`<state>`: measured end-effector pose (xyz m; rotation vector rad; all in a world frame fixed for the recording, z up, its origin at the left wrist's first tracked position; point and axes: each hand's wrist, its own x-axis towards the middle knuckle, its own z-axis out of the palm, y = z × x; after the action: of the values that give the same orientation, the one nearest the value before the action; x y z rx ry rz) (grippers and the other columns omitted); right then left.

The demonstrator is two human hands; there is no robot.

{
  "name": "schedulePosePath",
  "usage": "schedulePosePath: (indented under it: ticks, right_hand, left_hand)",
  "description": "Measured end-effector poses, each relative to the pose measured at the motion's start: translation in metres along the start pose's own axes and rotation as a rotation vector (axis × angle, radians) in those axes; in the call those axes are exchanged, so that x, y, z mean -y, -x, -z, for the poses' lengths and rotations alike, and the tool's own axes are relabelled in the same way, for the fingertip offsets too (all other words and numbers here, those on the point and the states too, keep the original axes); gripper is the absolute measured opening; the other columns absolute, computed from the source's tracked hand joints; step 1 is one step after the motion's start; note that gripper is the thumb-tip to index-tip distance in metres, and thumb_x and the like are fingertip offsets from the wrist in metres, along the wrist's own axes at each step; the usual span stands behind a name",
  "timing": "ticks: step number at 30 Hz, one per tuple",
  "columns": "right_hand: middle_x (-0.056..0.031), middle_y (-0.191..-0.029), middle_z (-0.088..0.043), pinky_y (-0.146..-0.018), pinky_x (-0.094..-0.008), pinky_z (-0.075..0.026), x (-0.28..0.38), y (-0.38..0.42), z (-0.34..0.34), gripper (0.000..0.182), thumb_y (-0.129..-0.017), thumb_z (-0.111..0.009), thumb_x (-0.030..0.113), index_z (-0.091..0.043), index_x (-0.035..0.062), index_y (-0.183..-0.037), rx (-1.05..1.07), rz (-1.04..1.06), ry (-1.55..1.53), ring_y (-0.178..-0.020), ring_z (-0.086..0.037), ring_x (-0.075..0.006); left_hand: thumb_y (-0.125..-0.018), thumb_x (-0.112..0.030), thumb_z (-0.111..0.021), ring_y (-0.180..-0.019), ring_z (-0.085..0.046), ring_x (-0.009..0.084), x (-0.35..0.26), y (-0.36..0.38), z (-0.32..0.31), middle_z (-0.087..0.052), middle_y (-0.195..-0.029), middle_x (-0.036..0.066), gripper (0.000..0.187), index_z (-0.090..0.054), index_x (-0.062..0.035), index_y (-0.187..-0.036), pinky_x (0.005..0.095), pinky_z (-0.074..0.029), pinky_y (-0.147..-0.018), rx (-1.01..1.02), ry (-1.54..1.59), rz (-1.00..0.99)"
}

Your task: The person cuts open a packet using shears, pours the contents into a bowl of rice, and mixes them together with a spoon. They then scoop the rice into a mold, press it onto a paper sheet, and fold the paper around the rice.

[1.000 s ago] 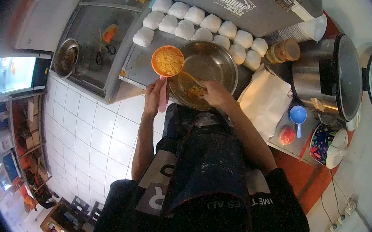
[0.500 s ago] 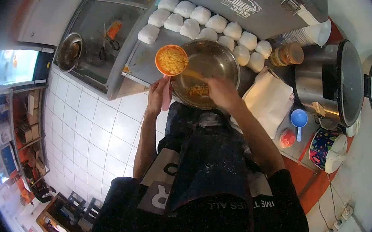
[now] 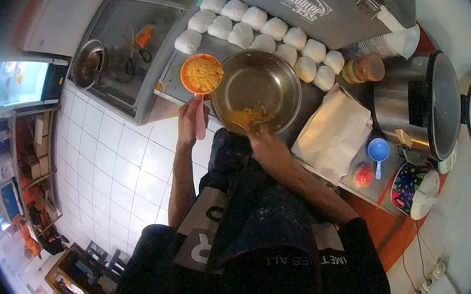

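Observation:
My left hand [image 3: 191, 120] is closed round the pink handle of an orange scoop [image 3: 202, 74], which is heaped with yellow crumbly food, left of the steel bowl. The metal bowl [image 3: 259, 80] stands at the counter's front edge, with a little yellow food [image 3: 257, 114] at its near side. At the bowl's near rim, my right hand [image 3: 264, 144] has its fingers closed on a yellowish tool, partly hidden and blurred, that reaches into the bowl.
White wrapped portions [image 3: 241, 35] lie in rows behind the bowl. Right of it are brown paper sheets [image 3: 331, 134], a blue cup [image 3: 379, 149], a jar [image 3: 364, 69] and a large steel pot [image 3: 415, 103]. A grey cooler [image 3: 319, 9] stands behind.
My left hand and the scoop have moved slightly left. My right hand has come down toward me, from inside the bowl to its near rim.

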<state>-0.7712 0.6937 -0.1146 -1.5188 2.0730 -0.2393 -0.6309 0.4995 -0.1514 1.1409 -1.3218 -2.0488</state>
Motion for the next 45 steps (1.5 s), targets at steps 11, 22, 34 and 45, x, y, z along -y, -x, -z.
schedulePosePath:
  ticks: [11,22,34,45]
  right_hand:
    - [-0.0216,-0.111,-0.059,-0.071,-0.0469,-0.056,-0.047,-0.012,0.035,0.044,-0.086,-0.054,0.009,-0.053,0.0011,-0.129,0.153,-0.057,0.054,-0.096,-0.064,-0.0369]
    - [-0.0276,-0.101,-0.062,-0.082,-0.0458,-0.052,-0.082,-0.018,0.041,0.046,-0.083,-0.051,0.002,-0.057,0.0116,-0.128,-0.088,-0.09,-0.034,-0.096,-0.063,-0.0377]
    - [-0.0299,-0.104,-0.06,-0.088,-0.0477,-0.049,-0.066,-0.011,0.031,0.057,-0.084,-0.048,-0.001,-0.044,0.011,-0.14,0.108,-0.164,-0.057,-0.1,-0.061,-0.0409]
    - [-0.0272,-0.093,-0.062,-0.081,-0.0496,-0.052,-0.085,0.001,0.024,0.046,-0.086,-0.05,0.004,-0.051,0.0066,-0.132,-0.052,0.078,0.034,-0.093,-0.063,-0.0395]
  left_hand:
    - [-0.096,-0.044,-0.052,-0.047,-0.047,0.0079,0.005,0.002,-0.004,-0.051,-0.06,-0.001,0.045,-0.064,-0.0005,-0.1,0.0228,-0.036,-0.043,-0.008,-0.024,0.072]
    - [-0.097,-0.04,-0.052,-0.046,-0.047,0.0091,0.014,0.001,-0.013,-0.051,-0.06,0.0,0.037,-0.059,-0.0058,-0.085,0.0237,-0.036,-0.042,0.005,-0.05,0.066]
    - [-0.098,-0.038,-0.052,-0.061,-0.05,0.0088,0.023,-0.004,-0.004,-0.056,-0.069,0.0,0.04,-0.066,-0.001,-0.094,0.0238,-0.039,-0.056,0.094,-0.055,0.075]
    - [-0.098,-0.04,-0.051,-0.047,-0.049,0.01,0.01,0.001,-0.015,-0.052,-0.059,0.0,0.039,-0.063,-0.0034,-0.093,0.0241,-0.036,-0.043,0.056,-0.094,0.046]
